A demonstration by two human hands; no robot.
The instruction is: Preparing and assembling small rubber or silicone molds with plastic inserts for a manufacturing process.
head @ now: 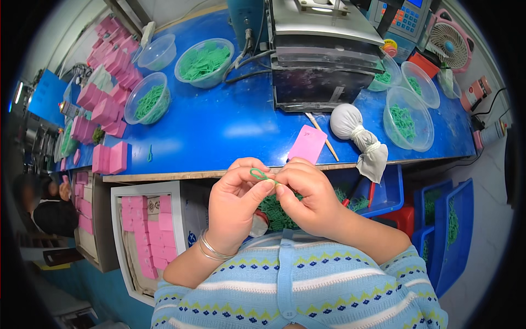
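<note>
My left hand (237, 201) and my right hand (312, 195) meet just in front of the bench edge. Between their thumbs and fingertips is a small green wax piece (258, 174), whose looped end sticks out at the left. Its other end is hidden by my fingers. Just beyond my right hand, a pink rubber mold half (308, 144) with a handwritten mark lies on the blue bench top (218, 135). Beneath my hands sits a heap of green wax pieces (279, 211), partly covered by them.
A brush (328, 144) and a tied white cloth pouch (353, 127) lie near the wax injection machine (324, 82). Plastic bowls (147, 98) hold green wax pieces. Pink mold blocks (109, 158) stand left; more fill an open drawer (144, 234). Blue trays (454, 234) are lower right. Another person (53, 216) sits far left.
</note>
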